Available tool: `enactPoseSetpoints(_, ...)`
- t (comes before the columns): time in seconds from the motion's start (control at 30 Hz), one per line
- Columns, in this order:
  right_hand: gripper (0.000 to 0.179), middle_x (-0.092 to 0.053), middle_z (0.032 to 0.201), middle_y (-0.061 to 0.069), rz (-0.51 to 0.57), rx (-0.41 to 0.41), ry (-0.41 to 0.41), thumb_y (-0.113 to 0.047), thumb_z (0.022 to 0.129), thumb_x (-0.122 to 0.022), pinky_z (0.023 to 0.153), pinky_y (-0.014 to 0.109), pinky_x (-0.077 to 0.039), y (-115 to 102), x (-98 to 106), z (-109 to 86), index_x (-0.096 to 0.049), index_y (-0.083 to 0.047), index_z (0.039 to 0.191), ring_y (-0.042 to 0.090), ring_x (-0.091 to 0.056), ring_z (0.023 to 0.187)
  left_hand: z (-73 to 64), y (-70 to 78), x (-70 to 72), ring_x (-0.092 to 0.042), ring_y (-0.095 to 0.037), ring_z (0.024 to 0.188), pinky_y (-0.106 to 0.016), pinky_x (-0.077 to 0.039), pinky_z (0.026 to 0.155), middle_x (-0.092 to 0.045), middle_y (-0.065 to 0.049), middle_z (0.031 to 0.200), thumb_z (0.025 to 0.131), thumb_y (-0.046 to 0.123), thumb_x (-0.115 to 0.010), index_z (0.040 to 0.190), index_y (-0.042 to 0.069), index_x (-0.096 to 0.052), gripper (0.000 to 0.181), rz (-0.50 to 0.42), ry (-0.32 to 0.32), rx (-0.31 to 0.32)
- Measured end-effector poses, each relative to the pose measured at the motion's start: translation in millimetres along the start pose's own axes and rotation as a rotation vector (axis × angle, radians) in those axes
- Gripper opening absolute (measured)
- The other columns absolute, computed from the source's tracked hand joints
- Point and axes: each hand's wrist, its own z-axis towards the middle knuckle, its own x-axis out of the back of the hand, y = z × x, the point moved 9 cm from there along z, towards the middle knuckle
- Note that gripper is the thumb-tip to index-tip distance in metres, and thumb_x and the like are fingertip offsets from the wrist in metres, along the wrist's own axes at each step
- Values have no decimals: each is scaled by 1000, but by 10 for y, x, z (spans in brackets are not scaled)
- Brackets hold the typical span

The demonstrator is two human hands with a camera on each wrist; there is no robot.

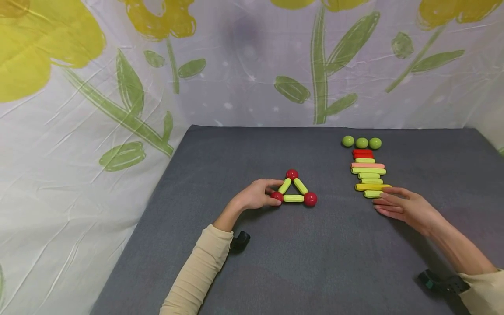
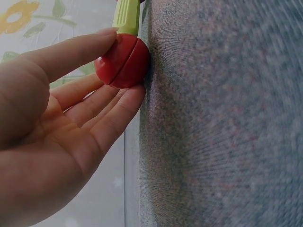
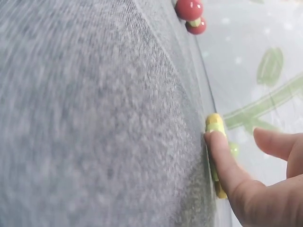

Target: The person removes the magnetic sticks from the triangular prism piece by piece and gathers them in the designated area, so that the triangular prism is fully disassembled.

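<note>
On the dark table lies a triangle of three yellow-green rods [image 1: 293,198] joined at the corners by red balls [image 1: 310,199]. My left hand [image 1: 257,194] holds its near-left red ball [image 2: 124,61], with thumb and fingers on opposite sides of it. To the right, my right hand [image 1: 409,210] is at the near end of a column of loose rods. One extended finger [image 3: 222,156] touches the nearest yellow-green rod [image 1: 372,194], and another finger stands apart from it. Just beyond that rod lies a longer yellow rod [image 1: 366,187].
Farther up the column are more yellow-green rods, a pink rod [image 1: 367,166] and red rods [image 1: 362,153]. Three green balls [image 1: 362,143] sit in a row behind them. A flowered cloth [image 1: 244,78] hangs along the table's back and left edges.
</note>
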Motion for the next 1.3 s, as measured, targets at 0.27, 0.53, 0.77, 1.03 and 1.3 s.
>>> enactPoseSetpoints(0.27,77,-66,104,-2,53,42,-24,-18,99,-55,84,31,-52,-26,-45,9,-1,7,147,12,-65,97,12,-14,-11,-52,-24,120,-32,-49,88,-44,-9,143,87,10,-72,143,8,-45,62,-2,-3,1)
enactPoseSetpoints(0.53,69,-66,105,-4,28,53,-40,-18,100,-52,82,30,-52,-22,-36,22,-7,8,146,11,-65,97,16,-10,-10,-52,-24,120,-32,-49,88,-44,-9,143,87,9,-71,143,8,-45,62,-6,-3,1)
enactPoseSetpoints(0.77,48,-66,109,-3,-18,85,-105,-18,102,-49,84,30,-51,-45,-104,23,-26,4,137,13,-64,100,11,1,-7,-52,-26,121,-32,-49,88,-44,-9,143,87,10,-72,143,7,-45,62,3,1,-11)
enactPoseSetpoints(1.03,39,-63,120,7,78,88,-323,-11,104,-42,91,32,-47,-50,-456,82,-36,3,139,20,-61,110,8,-2,-3,-52,-27,121,-33,-48,90,-45,-10,143,87,9,-71,142,6,-45,61,16,4,-27)
enactPoseSetpoints(1.3,50,-58,127,10,101,-21,-409,-15,105,-40,97,35,-43,-2,-876,209,-26,11,144,21,-57,115,4,3,-1,-51,-27,121,-32,-48,91,-44,-10,143,87,9,-71,142,6,-45,61,13,-3,-22)
